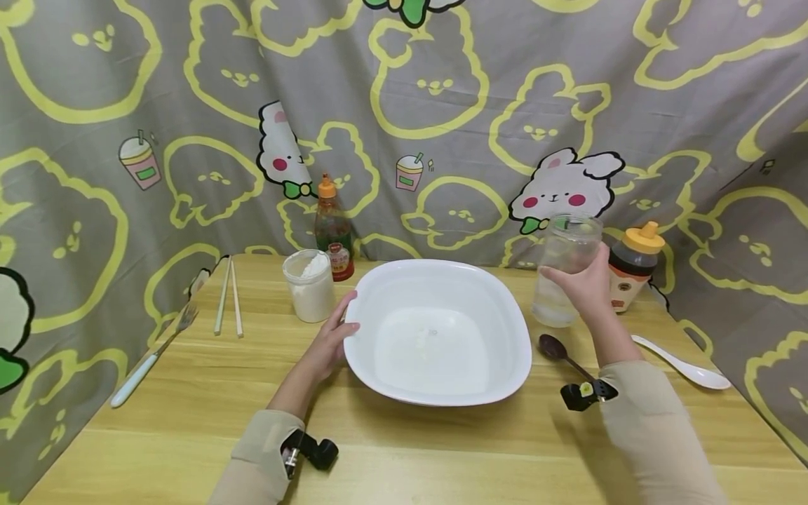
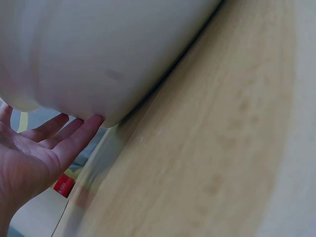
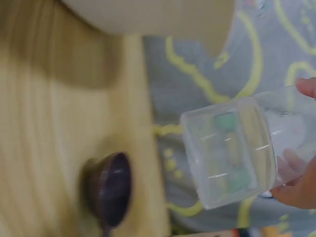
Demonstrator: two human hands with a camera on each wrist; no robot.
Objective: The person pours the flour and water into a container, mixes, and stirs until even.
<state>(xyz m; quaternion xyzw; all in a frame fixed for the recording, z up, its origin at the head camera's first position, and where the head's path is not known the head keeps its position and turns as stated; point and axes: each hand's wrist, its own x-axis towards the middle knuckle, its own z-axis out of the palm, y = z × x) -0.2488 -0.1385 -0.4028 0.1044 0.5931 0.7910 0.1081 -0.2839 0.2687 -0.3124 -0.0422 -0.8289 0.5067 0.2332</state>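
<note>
Two hands busy. Right hand wraps a clear, uncapped cylindrical jar, thumb one side, fingers other. Left hand holds the left rim of a white, rounded-square basin, thumb at the edge, fingers spread against the outer wall.

Jar is at right rear of the pale wood-grain table, between basin and orange-labelled bottle with yellow nozzle cap, beyond a dark round-bowled spoon. Right wrist view shows its base apart from the tabletop, so judged lifted. Clear liquid seems to sit inside; exact level hard to read.

Handling, judged: jar stiff, moderately heavy if liquid-filled, smooth and slippery when wet; glass or plastic, cannot tell, so treat as fragile. Best grip is around mid-body, below the neck, as now. Basin looks rigid, light for its bulk, slick-walled; steady it by the rim.

Jar's long axis runs near vertical, slight lean to the right at top, mouth up, base down. Basin faces up, its wider span running left to right.
</note>
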